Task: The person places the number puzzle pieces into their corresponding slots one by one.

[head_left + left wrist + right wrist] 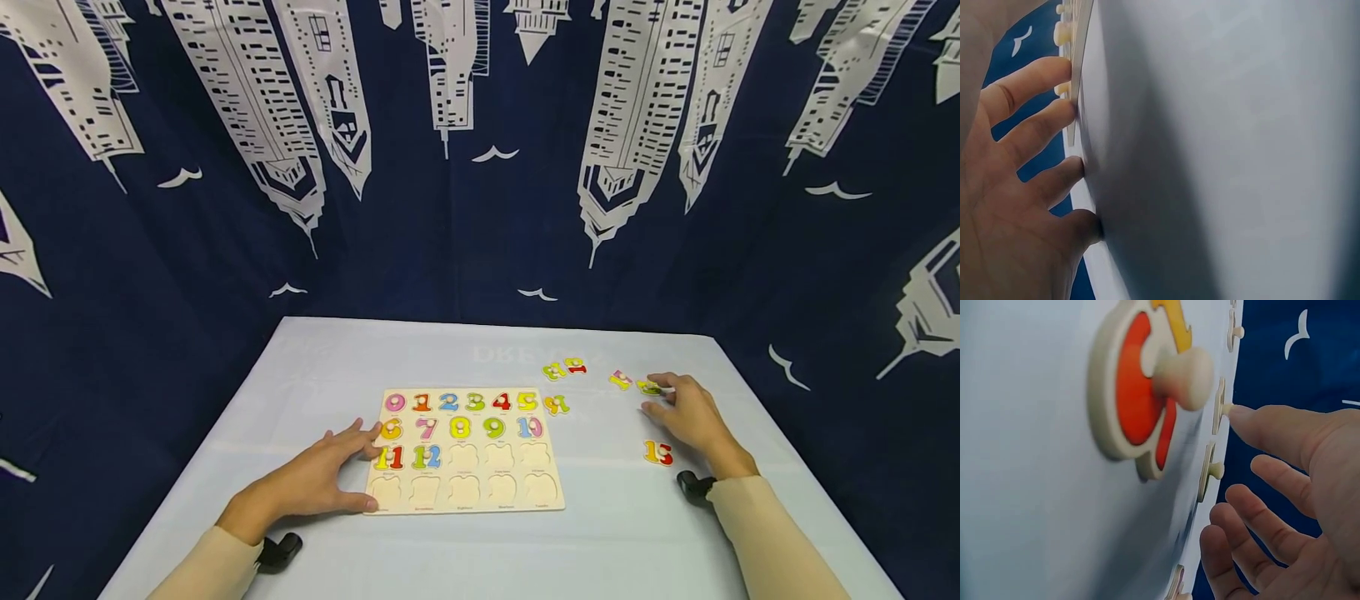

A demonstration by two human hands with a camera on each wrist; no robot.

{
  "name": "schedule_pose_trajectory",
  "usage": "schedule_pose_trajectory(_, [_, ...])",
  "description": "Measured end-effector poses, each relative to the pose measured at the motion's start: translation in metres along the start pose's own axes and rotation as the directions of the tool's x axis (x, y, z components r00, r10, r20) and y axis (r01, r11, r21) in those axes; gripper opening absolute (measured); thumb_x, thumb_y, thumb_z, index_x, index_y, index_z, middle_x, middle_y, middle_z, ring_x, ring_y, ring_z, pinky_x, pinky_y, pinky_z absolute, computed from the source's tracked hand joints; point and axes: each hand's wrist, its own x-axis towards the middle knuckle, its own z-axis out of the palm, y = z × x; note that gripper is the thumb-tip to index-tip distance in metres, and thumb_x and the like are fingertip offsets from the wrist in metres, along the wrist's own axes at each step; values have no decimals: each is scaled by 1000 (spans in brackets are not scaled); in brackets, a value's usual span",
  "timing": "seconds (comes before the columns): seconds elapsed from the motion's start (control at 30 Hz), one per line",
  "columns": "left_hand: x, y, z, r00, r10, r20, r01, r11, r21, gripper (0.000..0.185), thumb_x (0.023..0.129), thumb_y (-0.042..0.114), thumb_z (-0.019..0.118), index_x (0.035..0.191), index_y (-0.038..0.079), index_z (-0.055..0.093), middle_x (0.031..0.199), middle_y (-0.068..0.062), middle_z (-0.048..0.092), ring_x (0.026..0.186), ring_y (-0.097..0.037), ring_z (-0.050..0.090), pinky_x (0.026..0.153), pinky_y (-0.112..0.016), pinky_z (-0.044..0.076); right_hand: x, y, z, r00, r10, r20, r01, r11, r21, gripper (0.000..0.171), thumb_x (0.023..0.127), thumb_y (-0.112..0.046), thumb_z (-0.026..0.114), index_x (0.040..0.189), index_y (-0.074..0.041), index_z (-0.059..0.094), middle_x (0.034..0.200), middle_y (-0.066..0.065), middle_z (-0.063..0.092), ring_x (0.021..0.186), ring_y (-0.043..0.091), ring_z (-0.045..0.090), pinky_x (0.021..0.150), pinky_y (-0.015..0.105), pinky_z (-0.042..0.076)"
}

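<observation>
Board (465, 492) sits mid-table, rows filled through 12. Left hand (322, 479) lies flat with spread fingers on its left edge; worth keeping it pinned. Right hand (690, 412), fingers loose, is touching a loose piece (649, 387)'s knob; pinch that knob squarely, lift straight.

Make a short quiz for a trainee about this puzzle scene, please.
1. True or false: the left hand rests flat against the board.
2. Which loose piece lies nearest the right wrist: A) 13, B) the piece beside the board?
3. Fill in: the right hand's fingers touch a piece's ____ in the right wrist view.

Key: 1 true; 2 A; 3 knob.
</observation>
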Motion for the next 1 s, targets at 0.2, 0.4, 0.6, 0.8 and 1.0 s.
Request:
schedule_pose_trajectory(0.2, [1,1,0,1000,-10,2,10,1000,-2,59,82,52,106,125,28,74,186,-12,48,178,-52,31,138,-87,20,3,0,-4,1000,27,3,-27,1000,7,78,103,-19,88,169,1,52,160,36,55,134,53,63,110,70,59])
schedule_pose_trajectory(0.4, [1,3,0,1000,-19,5,19,1000,2,60,81,52,107,125,28,74,185,-12,49,178,-52,31,138,-87,20,5,4,-4,999,39,31,-39,999,0,77,105,-21,85,170,1,51,164,37,53,137,55,62,113,72,57])
schedule_pose_trajectory(0.6, [0,1,1,1000,-19,2,19,1000,-3,58,82,52,106,124,28,74,185,-12,48,179,-52,30,138,-88,19,11,6,0,995,42,93,-42,999,3,72,108,-23,80,169,2,52,169,39,52,147,59,61,122,76,53])
schedule_pose_trajectory(0.8, [-1,2,0,1000,-23,5,23,1000,1,58,82,53,106,124,29,74,186,-12,48,178,-52,30,138,-87,19,18,-8,8,998,-38,55,38,999,4,60,109,-22,79,162,1,62,162,37,60,140,55,67,118,73,56])
schedule_pose_trajectory(1.0, [0,2,0,1000,-14,3,14,1000,-8,60,82,53,106,125,26,74,185,-14,49,178,-53,30,138,-89,19,36,-46,29,983,-177,38,176,984,27,51,109,-18,81,155,0,70,150,30,69,127,45,73,113,67,61])
